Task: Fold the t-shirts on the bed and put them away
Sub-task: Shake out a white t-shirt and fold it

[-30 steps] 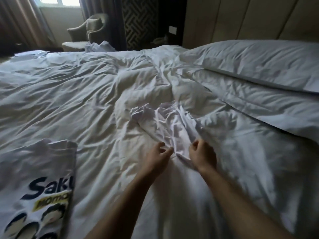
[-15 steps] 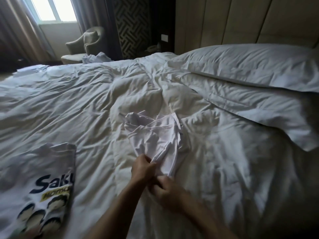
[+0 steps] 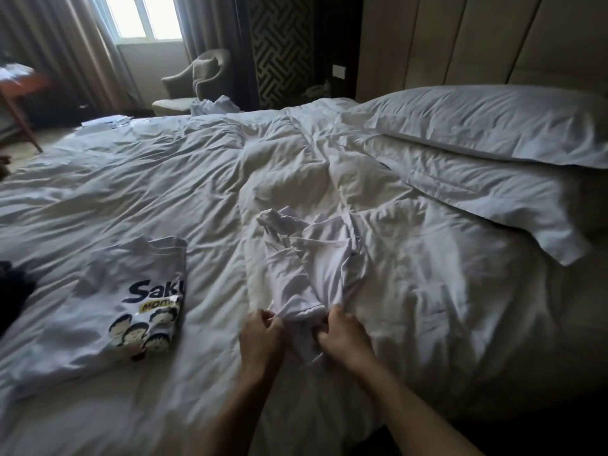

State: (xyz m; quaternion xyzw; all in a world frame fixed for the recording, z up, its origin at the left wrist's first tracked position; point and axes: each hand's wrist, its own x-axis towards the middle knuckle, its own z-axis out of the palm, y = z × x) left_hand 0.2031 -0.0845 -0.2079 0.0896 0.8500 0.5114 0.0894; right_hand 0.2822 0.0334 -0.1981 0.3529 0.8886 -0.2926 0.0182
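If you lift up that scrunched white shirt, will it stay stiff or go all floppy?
Probably floppy: the crumpled white t-shirt lies bunched in soft wrinkles on the duvet. It likely sags below wherever the left hand and right hand grip its edge. It looks thin, so probably light.

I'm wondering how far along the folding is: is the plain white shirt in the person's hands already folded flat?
No: the plain white t-shirt lies crumpled on the bed, its near edge gripped by the left hand and right hand.
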